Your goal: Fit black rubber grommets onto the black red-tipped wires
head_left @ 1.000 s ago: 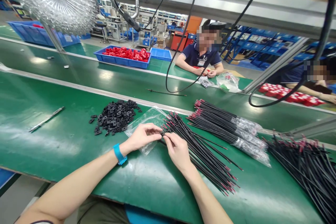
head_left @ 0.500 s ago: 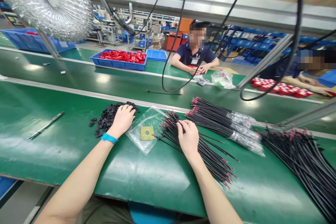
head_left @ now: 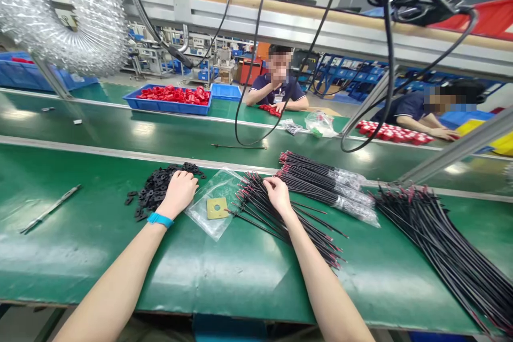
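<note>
My left hand (head_left: 181, 191), with a blue band at the wrist, rests at the right side of a pile of small black plastic pieces (head_left: 154, 184). Its fingers are bent together and their tips are hidden, so what they hold does not show. My right hand (head_left: 277, 195) pinches the end of a black cable among a loose spread of black cables with red tips (head_left: 260, 204). Between the hands lies a clear plastic bag (head_left: 214, 230), with a yellowish square plate (head_left: 211, 209) with a round hole over it.
Bundled cables (head_left: 316, 181) in clear wrap lie beyond my right hand. A larger cable bunch (head_left: 433, 246) covers the right side. A pen-like metal tool (head_left: 52, 208) lies at left. Black wires (head_left: 240, 117) hang ahead. Across the bench, two people sit near red parts (head_left: 395, 132).
The whole view has shifted a little. My right hand has moved slightly toward the cable ends; my left stays at the pile. The person opposite has raised a hand to the face.
</note>
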`<state>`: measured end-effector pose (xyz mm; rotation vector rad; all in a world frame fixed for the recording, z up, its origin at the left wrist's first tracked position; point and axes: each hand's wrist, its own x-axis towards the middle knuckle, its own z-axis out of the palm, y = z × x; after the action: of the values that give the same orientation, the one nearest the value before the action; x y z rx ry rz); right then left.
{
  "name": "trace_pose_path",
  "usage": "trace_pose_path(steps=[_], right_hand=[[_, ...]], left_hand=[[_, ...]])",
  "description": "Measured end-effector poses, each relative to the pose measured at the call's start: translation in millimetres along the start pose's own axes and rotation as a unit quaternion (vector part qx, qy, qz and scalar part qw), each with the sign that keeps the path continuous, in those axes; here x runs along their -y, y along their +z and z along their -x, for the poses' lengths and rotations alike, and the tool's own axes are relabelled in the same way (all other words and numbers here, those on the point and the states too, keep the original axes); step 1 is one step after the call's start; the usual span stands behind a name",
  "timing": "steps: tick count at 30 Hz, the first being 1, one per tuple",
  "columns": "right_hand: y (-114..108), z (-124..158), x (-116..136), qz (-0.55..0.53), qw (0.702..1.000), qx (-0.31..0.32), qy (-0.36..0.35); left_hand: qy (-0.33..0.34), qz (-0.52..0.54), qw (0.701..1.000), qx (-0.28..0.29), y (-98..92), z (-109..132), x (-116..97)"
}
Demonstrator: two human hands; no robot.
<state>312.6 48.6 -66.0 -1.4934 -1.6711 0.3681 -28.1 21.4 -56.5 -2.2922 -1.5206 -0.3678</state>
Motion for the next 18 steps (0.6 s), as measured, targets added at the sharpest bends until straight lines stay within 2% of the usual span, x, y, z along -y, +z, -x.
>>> trace_pose_path(steps=[7, 11, 18], right_hand=[[-30.1, 8.5, 16.9, -0.127, 0.990, -0.068, -0.006], [-37.2, 13.6, 26.9, -0.097, 0.991, -0.083, -0.030], [-32.3, 20.0, 31.6, -0.050, 0.995, -0.074, -0.039]], left_hand=[[-0.002, -0.003, 1.000, 0.001, -0.6, 0.6, -0.5], [-0.004, 0.009, 1.000, -0.005, -0.5, 1.2, -1.8], [-0.003, 0.004, 1.000, -0.004, -1.0, 0.6, -3.5]])
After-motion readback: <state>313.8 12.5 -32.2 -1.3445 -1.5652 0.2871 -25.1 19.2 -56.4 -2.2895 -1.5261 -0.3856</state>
